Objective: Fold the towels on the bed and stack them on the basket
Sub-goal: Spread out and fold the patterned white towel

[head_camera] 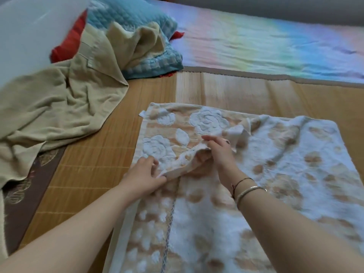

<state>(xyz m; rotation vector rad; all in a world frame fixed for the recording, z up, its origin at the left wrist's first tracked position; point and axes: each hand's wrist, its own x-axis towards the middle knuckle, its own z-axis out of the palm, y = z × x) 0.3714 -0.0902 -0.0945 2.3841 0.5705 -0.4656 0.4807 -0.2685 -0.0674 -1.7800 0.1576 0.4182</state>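
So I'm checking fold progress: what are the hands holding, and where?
Both the left hand and right hand pinch the floral towel along a raised fold near its middle.

My bare arms, with jewellery on the right wrist only

Both my forearms are uncovered the whole way into view, with no sleeve showing on either. My left hand [143,172] and its wrist carry nothing: no ring, no band, no watch. My right hand [218,150] is likewise ringless as far as I can see, but its wrist wears two pieces side by side: a thin dark cord bracelet [241,183] with a small reddish knot or tassel on its inner side, and just behind it a slim pale metal bangle [251,191] that catches the light. My fingernails look short and plain.
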